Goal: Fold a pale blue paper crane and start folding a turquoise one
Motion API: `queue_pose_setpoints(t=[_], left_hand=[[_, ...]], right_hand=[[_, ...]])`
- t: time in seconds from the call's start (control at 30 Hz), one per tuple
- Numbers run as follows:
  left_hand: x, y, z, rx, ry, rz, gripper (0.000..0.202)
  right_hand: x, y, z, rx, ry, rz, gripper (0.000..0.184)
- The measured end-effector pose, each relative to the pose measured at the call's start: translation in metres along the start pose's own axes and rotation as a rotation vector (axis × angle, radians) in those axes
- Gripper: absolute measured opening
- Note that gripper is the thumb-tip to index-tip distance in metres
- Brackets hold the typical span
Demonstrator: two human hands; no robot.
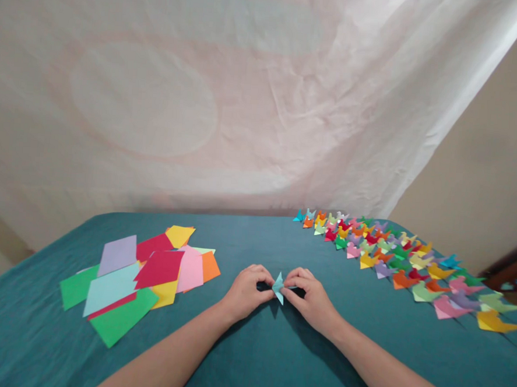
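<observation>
A small light-blue folded paper figure (279,288) with pointed tips stands between my two hands, just above the cloth. My left hand (253,286) pinches its left side between thumb and fingers. On the other side, my right hand (307,293) grips it the same way, thumb toward me. The fingertips cover part of the folds, so its full shape is hidden. Both forearms come in from the bottom edge.
Loose coloured paper sheets (116,287) lie overlapping on the left of the green tablecloth (231,361). Rows of finished folded paper birds (368,260) in many colours stand along the right. A pale sheet with faint printing (247,99) hangs behind the table.
</observation>
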State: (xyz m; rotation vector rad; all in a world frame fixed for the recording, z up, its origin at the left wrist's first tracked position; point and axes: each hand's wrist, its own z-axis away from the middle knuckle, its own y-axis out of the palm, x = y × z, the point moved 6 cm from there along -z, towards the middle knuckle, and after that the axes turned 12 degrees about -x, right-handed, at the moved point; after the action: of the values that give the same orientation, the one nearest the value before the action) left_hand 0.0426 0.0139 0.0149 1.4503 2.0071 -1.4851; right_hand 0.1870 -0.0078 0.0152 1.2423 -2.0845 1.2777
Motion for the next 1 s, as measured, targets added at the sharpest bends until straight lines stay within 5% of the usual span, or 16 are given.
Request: queue_pose_setpoints(t=[0.63, 0.83, 1.0], left_hand=[[0.001, 0.001, 0.0, -0.019, -0.051, 0.055, 0.006], [0.007, -0.004, -0.003, -0.087, -0.12, 0.131, 0.008], [0.004, -0.004, -0.003, -0.056, -0.103, 0.147, 0.007]], right_hand=[[-0.001, -0.001, 0.001, -0.052, -0.01, -0.041, 0.006], [-0.002, -0.002, 0.0, -0.034, 0.04, -0.091, 0.027], [-0.004, 0.005, 0.0, 0.03, 0.016, -0.019, 0.011]])
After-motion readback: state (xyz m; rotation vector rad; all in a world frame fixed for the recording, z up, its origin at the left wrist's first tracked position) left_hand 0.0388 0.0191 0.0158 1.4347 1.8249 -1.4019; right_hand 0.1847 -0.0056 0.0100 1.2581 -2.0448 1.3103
